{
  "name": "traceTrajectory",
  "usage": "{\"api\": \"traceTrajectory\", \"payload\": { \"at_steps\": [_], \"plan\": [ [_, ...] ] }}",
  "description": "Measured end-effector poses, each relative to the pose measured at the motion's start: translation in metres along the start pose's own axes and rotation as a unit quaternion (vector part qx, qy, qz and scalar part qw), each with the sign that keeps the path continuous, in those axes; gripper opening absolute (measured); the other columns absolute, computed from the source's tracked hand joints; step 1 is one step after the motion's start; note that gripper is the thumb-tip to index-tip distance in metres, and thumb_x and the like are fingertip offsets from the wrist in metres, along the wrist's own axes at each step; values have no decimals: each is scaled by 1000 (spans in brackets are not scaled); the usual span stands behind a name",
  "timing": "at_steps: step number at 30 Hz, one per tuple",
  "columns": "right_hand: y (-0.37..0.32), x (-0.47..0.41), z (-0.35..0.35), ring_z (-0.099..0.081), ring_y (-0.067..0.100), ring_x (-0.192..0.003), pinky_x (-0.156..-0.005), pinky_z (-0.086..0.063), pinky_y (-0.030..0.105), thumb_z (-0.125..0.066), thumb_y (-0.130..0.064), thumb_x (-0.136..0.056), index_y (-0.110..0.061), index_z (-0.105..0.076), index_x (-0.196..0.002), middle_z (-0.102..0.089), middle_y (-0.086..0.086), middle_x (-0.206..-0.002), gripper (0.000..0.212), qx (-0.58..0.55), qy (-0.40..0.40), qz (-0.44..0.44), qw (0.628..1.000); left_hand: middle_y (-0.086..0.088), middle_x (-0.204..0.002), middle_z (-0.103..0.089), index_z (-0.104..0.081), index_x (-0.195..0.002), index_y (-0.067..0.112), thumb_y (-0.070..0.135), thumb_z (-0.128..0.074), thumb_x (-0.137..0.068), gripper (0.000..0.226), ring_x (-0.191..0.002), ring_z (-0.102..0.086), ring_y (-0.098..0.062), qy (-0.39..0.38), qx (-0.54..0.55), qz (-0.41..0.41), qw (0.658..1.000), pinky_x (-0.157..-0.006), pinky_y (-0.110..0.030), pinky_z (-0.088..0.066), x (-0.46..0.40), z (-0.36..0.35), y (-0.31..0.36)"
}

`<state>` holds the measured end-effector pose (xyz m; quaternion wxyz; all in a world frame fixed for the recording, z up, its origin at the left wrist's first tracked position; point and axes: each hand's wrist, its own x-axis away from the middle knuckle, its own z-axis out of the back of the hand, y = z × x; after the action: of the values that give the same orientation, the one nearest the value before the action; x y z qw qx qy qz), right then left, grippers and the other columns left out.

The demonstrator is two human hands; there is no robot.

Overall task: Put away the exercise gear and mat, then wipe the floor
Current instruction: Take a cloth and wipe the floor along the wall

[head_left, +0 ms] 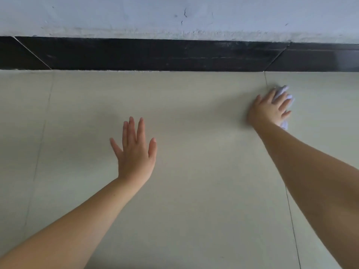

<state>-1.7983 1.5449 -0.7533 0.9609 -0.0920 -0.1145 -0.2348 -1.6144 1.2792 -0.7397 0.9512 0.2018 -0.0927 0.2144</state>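
Left hand (136, 152), fingers straight, lay flat on the floor (194, 191) at centre; right hand (270, 109), fingers spread, pressed a white cloth (281, 92) at upper right.

Both hands (135, 152) (269, 109) flat, fingers spread

Floor tiles (184, 191): no text, number or mark that can be read.
Dark skirting (155, 55): no lettering or label.
Wall (116, 14): only scuffs and cracks, no sign or writing.
White cloth (282, 91): no brand, tag or print to be seen.
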Motion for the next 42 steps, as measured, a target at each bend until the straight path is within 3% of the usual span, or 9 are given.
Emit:
{"api": "traceTrajectory", "payload": {
  "at_steps": [3,9,14,18,23,30,36,39,42],
  "plan": [
    [-64,54,-29,8,29,-147,-117,1,47,-20,-33,-102,-18,-7,-153,6,9,-160,54,30,3,195,980,0,-160,2,-6,-151,22,34,-29,-99,58,-147,6,-13,-6,38,25,999,-114,-53,5,3,-8,23],
    [-83,116,-47,5,23,-148,-117,5,44,-16,-38,-104,-28,-5,-152,3,3,-161,51,154,-108,666,722,-4,-159,-4,-21,-148,16,31,-39,-98,56,-147,0,-16,-42,-30,29,998,-114,-55,-2,15,-17,14],
    [35,-32,-1,-15,31,-144,-112,-24,50,-28,-18,-96,-26,-13,-152,-15,9,-158,58,41,4,292,956,-6,-159,4,-13,-150,19,36,-36,-98,60,-147,8,-18,-72,-66,25,995,-113,-56,-2,14,-19,16],
    [118,-60,32,7,28,-147,-116,-6,51,-18,-29,-101,-22,-4,-153,5,7,-160,54,-20,1,-48,999,-16,-158,-1,-17,-149,10,32,-44,-95,64,-147,3,-26,-62,-94,19,993,-109,-64,-6,15,-27,19],
    [35,59,-31,-5,29,-147,-116,-7,47,-26,-31,-100,-22,-20,-151,-10,9,-160,52,-6,15,224,975,-15,-158,-8,-26,-146,8,16,-38,-97,51,-147,-2,-25,-34,-37,25,998,-109,-64,-2,14,-27,17],
    [24,209,-71,-26,24,-143,-115,-22,48,-24,-37,-96,-30,-34,-146,-30,0,-155,52,118,-103,601,784,-12,-158,-13,-19,-149,12,20,-36,-99,53,-145,-13,-23,28,52,42,997,-114,-56,-11,12,-12,20],
    [199,39,8,-5,24,-148,-115,-17,48,-29,-26,-100,-28,-21,-150,-10,6,-160,51,8,19,180,983,-11,-157,-13,-30,-145,12,27,-37,-99,49,-146,-8,-23,-33,-54,28,998,-111,-59,-11,13,-20,19],
    [243,27,33,11,23,-147,-117,-4,48,-21,-30,-101,-28,-5,-153,6,6,-160,54,-29,5,-103,994,-11,-158,-13,-30,-145,13,29,-37,-99,49,-146,-7,-22,-43,-66,35,996,-111,-58,-11,17,-21,22],
    [193,68,2,9,26,-147,-117,-3,49,-25,-28,-100,-24,-5,-153,5,8,-160,56,-16,23,-45,999,-11,-157,-14,-31,-145,12,29,-37,-98,50,-146,-7,-21,-41,-65,27,997,-112,-59,-9,21,-24,32]
  ]
}}
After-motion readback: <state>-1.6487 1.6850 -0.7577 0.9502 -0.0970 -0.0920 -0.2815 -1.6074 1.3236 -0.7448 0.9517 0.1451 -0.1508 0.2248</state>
